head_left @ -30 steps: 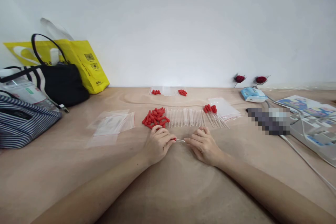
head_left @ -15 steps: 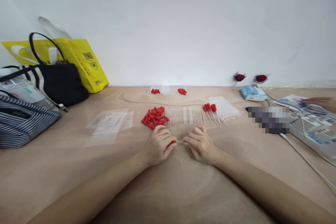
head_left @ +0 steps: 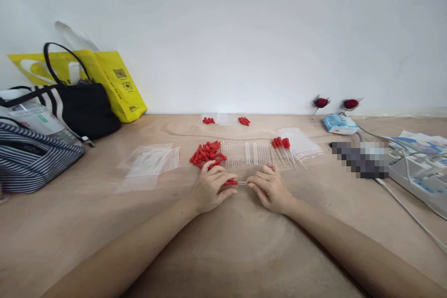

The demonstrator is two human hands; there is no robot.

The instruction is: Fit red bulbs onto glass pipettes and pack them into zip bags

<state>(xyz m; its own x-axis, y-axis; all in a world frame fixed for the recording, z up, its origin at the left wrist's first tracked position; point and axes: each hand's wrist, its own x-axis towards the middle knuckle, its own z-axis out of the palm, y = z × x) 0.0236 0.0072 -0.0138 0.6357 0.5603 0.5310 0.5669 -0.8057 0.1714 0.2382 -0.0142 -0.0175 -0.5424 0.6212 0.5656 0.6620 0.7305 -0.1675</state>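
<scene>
Dropper [head_left: 234, 182] lies level just above the bench [head_left: 237, 247], near the front middle, held between both hands. The left hand [head_left: 209, 189] has its grip pressed together on the red cap end. The right hand [head_left: 270, 189] pinches the clear glass end, fingers curled in (the tip itself is hidden by them). Both wrists rest on the bench.

On the far left sit a striped bag [head_left: 31, 160], a black bag [head_left: 84, 109] and a yellow bag [head_left: 115, 84] against the wall. Flat clear pouches [head_left: 150, 161] lie left of the hands. Just beyond the knuckles runs a row of bare tubes [head_left: 246, 154], with a pile of red caps [head_left: 207, 153] touching its left end and finished droppers [head_left: 285, 150] at its right. A white cable [head_left: 401, 205] crosses the right side, well apart.
</scene>
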